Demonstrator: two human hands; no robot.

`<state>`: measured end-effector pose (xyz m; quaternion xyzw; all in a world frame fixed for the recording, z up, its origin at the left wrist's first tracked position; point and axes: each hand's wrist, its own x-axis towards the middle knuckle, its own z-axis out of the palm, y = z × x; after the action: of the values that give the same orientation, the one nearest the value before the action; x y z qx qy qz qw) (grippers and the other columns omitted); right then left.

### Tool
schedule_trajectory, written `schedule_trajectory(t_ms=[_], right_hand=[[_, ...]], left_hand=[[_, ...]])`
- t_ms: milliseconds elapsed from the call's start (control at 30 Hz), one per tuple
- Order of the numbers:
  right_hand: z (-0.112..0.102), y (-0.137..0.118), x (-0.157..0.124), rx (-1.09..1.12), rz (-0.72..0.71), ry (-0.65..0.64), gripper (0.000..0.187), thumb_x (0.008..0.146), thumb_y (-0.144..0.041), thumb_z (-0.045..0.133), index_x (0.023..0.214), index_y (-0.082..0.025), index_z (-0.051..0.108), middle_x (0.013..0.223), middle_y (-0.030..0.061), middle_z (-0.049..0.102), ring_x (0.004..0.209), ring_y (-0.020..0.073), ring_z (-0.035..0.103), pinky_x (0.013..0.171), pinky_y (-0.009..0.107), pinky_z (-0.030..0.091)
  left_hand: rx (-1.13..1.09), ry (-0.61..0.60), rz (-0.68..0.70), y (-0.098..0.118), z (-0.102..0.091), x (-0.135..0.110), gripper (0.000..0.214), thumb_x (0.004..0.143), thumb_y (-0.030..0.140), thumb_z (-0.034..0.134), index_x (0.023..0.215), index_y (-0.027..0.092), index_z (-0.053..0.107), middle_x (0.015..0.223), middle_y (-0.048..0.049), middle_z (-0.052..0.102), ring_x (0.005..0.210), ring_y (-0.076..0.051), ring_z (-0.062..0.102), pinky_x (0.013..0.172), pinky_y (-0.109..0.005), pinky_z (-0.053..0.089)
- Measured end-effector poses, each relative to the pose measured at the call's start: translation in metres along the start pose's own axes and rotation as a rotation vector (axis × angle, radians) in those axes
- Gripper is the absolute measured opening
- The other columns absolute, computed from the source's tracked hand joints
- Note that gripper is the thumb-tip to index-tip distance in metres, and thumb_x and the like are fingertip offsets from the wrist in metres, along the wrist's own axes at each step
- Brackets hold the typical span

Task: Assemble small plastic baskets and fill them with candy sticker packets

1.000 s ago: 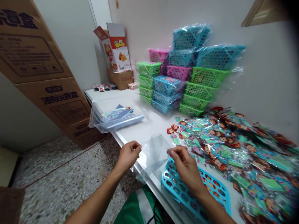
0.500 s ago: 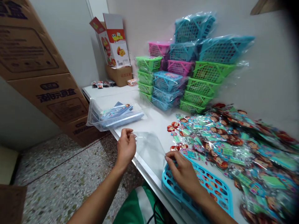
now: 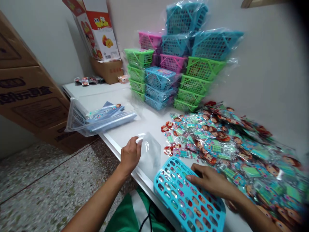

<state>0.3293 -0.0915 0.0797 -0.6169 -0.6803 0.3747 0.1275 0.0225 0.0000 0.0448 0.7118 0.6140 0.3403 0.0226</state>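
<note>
My left hand pinches the edge of a clear plastic bag, which hangs limp over the white table near its front edge. A blue plastic basket with a perforated lid sits at the table's front edge, and colourful contents show through its holes. My right hand grips the basket's far long side, thumb on the lid; the other fingertips are partly hidden behind the rim. Just beyond that hand lies a large heap of small clear packets with cartoon-girl cards and green pieces.
Bagged green, pink and blue baskets are stacked against the wall. To the left, a clear plastic tray holding folded bluish film overhangs the table edge. Behind it stand an open printed carton and a brown box. Large cartons stand at left.
My right hand has let go of the clear bag and moved right onto the blue basket. My left hand still holds the bag. The view has shifted to the right.
</note>
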Motion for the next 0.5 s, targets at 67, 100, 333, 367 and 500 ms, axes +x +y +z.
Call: schedule_trajectory(t_ms=[67,100,333,367,500], right_hand=[[-0.002,0.001,-0.001,0.185,0.027,-0.11,0.033,0.077,-0.054,0.059,0.081,-0.022,0.061,0.075,-0.0009,0.064,0.072,0.0186,0.058,0.063,0.027,0.043],[-0.003,0.001,-0.002,0.274,0.054,-0.159,0.035,0.078,-0.055,0.058,0.088,-0.022,0.062,0.083,0.0006,0.065,0.08,0.0205,0.06,0.069,0.029,0.046],[0.003,-0.001,-0.005,0.74,0.059,-0.526,0.075,0.072,-0.06,0.064,0.133,-0.02,0.047,0.12,0.0087,0.06,0.11,0.029,0.055,0.096,0.041,0.041],[0.006,0.001,-0.006,0.774,0.063,-0.548,0.076,0.071,-0.061,0.064,0.133,-0.02,0.047,0.12,0.0094,0.06,0.109,0.0296,0.056,0.095,0.041,0.041],[0.013,0.005,-0.012,0.781,0.082,-0.513,0.072,0.076,-0.06,0.058,0.137,-0.024,0.043,0.131,0.0092,0.053,0.118,0.0304,0.05,0.1,0.042,0.037]], left_hand=[[-0.001,-0.043,0.029,0.004,0.006,-0.001,0.028,0.093,0.037,0.039,0.104,0.017,0.054,0.081,-0.0052,0.065,0.07,-0.016,0.061,0.063,-0.025,0.04],[0.0,-0.06,0.037,0.007,0.01,-0.002,0.027,0.093,0.037,0.039,0.102,0.017,0.055,0.08,-0.005,0.065,0.069,-0.016,0.061,0.061,-0.025,0.04],[-0.011,-0.149,0.05,0.027,0.038,-0.011,0.027,0.094,0.035,0.035,0.097,0.019,0.057,0.081,-0.0056,0.066,0.068,-0.016,0.062,0.06,-0.024,0.04],[-0.012,-0.159,0.05,0.03,0.041,-0.013,0.027,0.094,0.034,0.035,0.097,0.018,0.057,0.08,-0.0057,0.066,0.067,-0.016,0.062,0.059,-0.024,0.039],[-0.004,-0.19,0.057,0.036,0.047,-0.013,0.027,0.094,0.034,0.035,0.094,0.019,0.057,0.074,-0.0046,0.065,0.063,-0.016,0.061,0.057,-0.024,0.037]])
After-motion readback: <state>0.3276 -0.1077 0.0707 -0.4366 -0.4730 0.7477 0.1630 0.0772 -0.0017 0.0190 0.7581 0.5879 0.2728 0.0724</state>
